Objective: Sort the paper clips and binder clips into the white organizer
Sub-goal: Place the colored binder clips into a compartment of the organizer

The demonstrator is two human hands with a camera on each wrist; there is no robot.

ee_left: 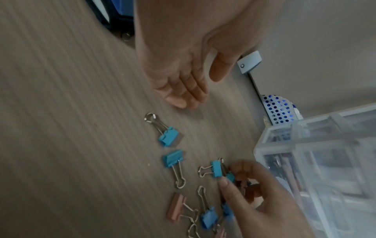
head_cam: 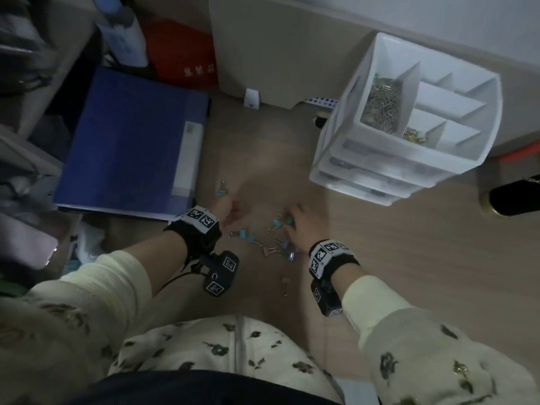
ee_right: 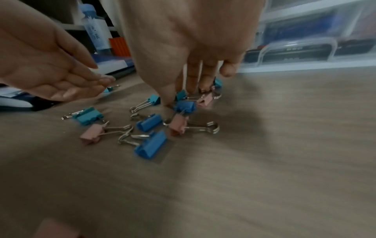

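Small blue and pink binder clips (ee_right: 150, 122) lie under the right hand (ee_right: 183, 48), whose fingers pinch some. The left hand (ee_left: 183, 64) hangs loose beside them; the white organizer (head_cam: 409, 118) stands beyond.

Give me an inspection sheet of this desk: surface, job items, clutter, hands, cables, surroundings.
Surface: wood-grain desk.
Job's things: binder clips, blue, teal and pink, scattered on the desk; white organizer with paper clips in one top compartment.
Clutter: blue folder, bottle.
Grippers: left hand open, palm up, empty; right hand pinching clips from the pile.
Cables: thin black lead at the left wrist camera.
Surroundings: dim shelving at left.
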